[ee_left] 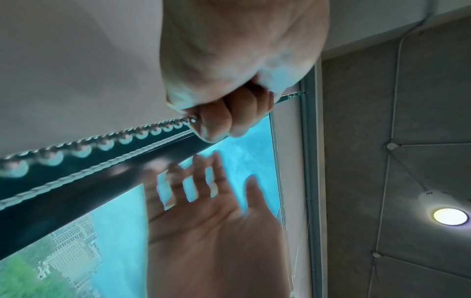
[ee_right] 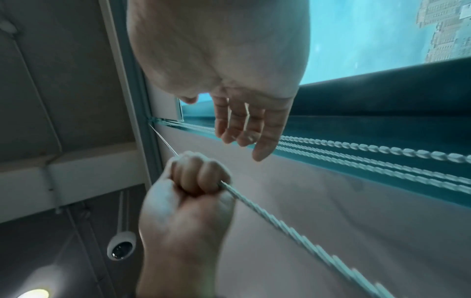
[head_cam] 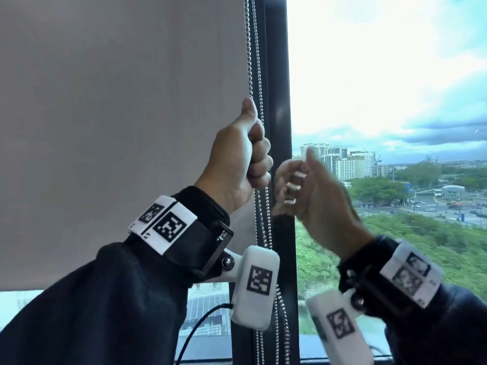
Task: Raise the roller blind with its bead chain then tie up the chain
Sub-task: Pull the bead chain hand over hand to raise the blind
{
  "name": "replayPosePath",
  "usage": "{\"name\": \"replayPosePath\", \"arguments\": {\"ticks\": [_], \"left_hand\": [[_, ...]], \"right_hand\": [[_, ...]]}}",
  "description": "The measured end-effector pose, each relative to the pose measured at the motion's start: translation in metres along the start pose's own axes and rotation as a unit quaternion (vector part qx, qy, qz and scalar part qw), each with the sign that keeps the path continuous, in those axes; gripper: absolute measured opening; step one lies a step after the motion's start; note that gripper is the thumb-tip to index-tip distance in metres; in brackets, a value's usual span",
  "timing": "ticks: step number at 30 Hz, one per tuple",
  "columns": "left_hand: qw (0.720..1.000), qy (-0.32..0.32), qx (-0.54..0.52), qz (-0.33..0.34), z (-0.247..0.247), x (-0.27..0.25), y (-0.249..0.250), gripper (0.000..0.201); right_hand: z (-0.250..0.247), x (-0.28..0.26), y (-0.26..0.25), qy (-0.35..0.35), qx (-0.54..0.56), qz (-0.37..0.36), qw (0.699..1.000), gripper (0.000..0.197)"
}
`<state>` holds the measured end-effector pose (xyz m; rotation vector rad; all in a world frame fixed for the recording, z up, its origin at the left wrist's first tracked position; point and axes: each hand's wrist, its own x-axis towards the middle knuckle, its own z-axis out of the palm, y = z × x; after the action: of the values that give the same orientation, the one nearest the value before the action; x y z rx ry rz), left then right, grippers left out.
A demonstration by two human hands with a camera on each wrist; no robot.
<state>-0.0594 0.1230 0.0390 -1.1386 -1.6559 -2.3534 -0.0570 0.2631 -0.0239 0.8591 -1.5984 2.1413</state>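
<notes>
A grey roller blind (head_cam: pixel 118 127) covers the left window pane, its bottom edge low in the head view. The metal bead chain (head_cam: pixel 249 48) hangs along the blind's right edge beside the dark frame. My left hand (head_cam: pixel 247 156) grips one strand of the chain in a fist, thumb pointing up; the left wrist view shows the bead chain (ee_left: pixel 102 144) running out of the left hand (ee_left: pixel 224 119). My right hand (head_cam: pixel 303 185) is blurred, just right of the chain, fingers spread and holding nothing. In the right wrist view the right hand (ee_right: pixel 244 129) hovers by the free strands (ee_right: pixel 382 153).
A dark vertical window frame (head_cam: pixel 279 101) stands right behind the chain. The right pane (head_cam: pixel 382 101) shows sky, buildings and trees. Further chain strands (head_cam: pixel 276 325) hang down past my wrist cameras. A ceiling light (ee_left: pixel 451 216) and a ceiling camera (ee_right: pixel 121 245) are overhead.
</notes>
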Motion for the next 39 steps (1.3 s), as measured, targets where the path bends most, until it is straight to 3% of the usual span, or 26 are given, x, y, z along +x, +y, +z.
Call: {"name": "replayPosePath", "arguments": {"ticks": [6, 12, 18, 22, 27, 33, 39], "left_hand": [[0.998, -0.003, -0.022, -0.053, -0.002, -0.017, -0.035, 0.055], [0.996, 0.023, -0.033, -0.074, -0.010, -0.034, -0.065, 0.050], [0.996, 0.040, 0.043, -0.070, -0.031, -0.045, -0.075, 0.053], [0.995, 0.004, 0.084, -0.050, -0.042, -0.036, -0.060, 0.048], [0.995, -0.010, 0.100, -0.027, -0.052, -0.021, -0.034, 0.022], [0.998, -0.014, 0.063, 0.027, -0.038, 0.004, 0.005, 0.035], [0.996, -0.043, 0.073, 0.041, 0.001, 0.019, 0.030, 0.051]], "right_hand": [[0.024, 0.034, -0.046, 0.024, -0.026, -0.010, 0.999, 0.063], [0.062, 0.062, -0.048, 0.004, -0.002, 0.026, 1.000, 0.061], [0.080, 0.068, -0.033, 0.012, 0.017, 0.037, 0.999, 0.053], [0.084, 0.068, -0.029, 0.026, 0.030, 0.024, 0.999, 0.055], [0.076, 0.063, -0.031, 0.027, 0.064, 0.011, 0.998, 0.057], [0.064, 0.040, -0.023, -0.002, 0.065, -0.032, 0.997, 0.066], [0.044, 0.004, 0.019, -0.015, 0.074, 0.023, 0.997, 0.052]]}}
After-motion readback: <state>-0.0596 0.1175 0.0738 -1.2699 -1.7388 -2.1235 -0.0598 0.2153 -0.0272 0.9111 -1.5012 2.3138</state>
